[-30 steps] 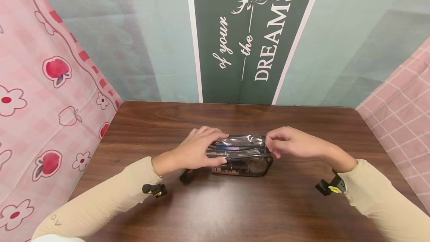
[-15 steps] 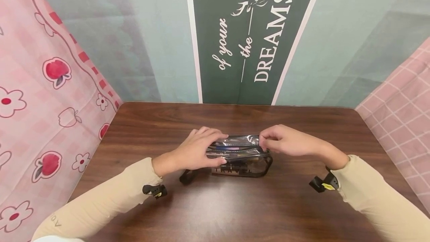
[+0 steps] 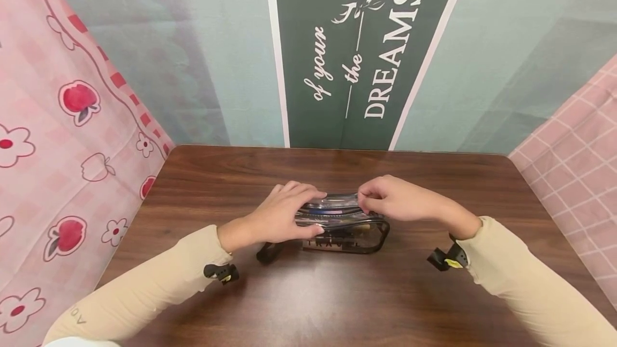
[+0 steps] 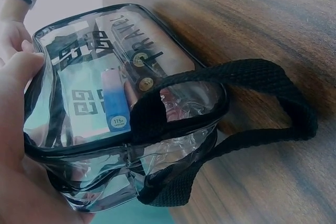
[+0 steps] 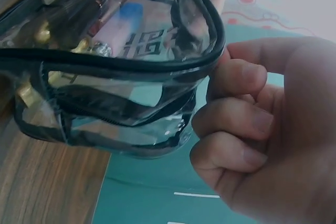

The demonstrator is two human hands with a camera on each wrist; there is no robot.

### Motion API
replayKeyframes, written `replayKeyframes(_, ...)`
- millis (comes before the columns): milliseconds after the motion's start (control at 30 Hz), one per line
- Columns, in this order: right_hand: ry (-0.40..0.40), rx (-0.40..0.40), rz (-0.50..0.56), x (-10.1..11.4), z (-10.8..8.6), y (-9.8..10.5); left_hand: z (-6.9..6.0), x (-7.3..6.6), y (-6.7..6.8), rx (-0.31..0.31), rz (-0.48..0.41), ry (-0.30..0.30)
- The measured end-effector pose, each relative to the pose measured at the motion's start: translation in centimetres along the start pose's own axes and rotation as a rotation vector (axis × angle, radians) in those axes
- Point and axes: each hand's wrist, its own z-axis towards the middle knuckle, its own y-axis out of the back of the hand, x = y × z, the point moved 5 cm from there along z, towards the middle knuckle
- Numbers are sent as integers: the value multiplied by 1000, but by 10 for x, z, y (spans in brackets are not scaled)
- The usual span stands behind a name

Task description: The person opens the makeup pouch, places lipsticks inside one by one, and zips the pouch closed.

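Note:
A clear pouch (image 3: 347, 223) with black trim and "TRAVEL" lettering stands on the table. My left hand (image 3: 279, 216) grips its left part, thumb on the near side and fingers over the far side. At the top edge, right of the middle, my right hand (image 3: 405, 200) has its fingers curled, thumb and forefinger pinching at the zipper line; the zipper pull itself is hidden by the fingers. Through the plastic, the left wrist view shows a blue and pink lipstick box (image 4: 115, 100) among other small items. A black carry strap (image 4: 273, 77) loops from the pouch's end.
The brown wooden table (image 3: 308, 304) extends around the pouch. Behind it hangs a green cloth (image 3: 337, 122) with printed words. Pink patterned cloth (image 3: 87, 186) flanks the left side, and pink checked cloth (image 3: 578, 149) the right.
My right hand has slid leftward along the pouch's top, from its right end toward the middle. The left hand and the pouch have stayed nearly still.

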Motion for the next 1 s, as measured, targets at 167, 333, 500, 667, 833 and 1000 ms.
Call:
replayKeyframes(167, -35, -21, -109, 11, 7, -4, -1, 1, 1, -9, -6, 0)
replayKeyframes(333, -58, -16, -194, 23, 17, -12, -1, 2, 2, -8, -4, 1)
replayKeyframes(500, -49, -3, -214, 29, 27, -18, -1, 1, 1, -4, 0, -5)
replayKeyframes(667, -25, 19, -192, 34, 35, -25, -1, 1, 0, -11, 0, -11)
replayKeyframes(833, 9, 20, -178, 37, 41, -29, -1, 1, -2, -18, 0, -25)
replayKeyframes(1000, 14, 15, -173, 38, 43, -30, -1, 3, -3, -10, -1, -18)
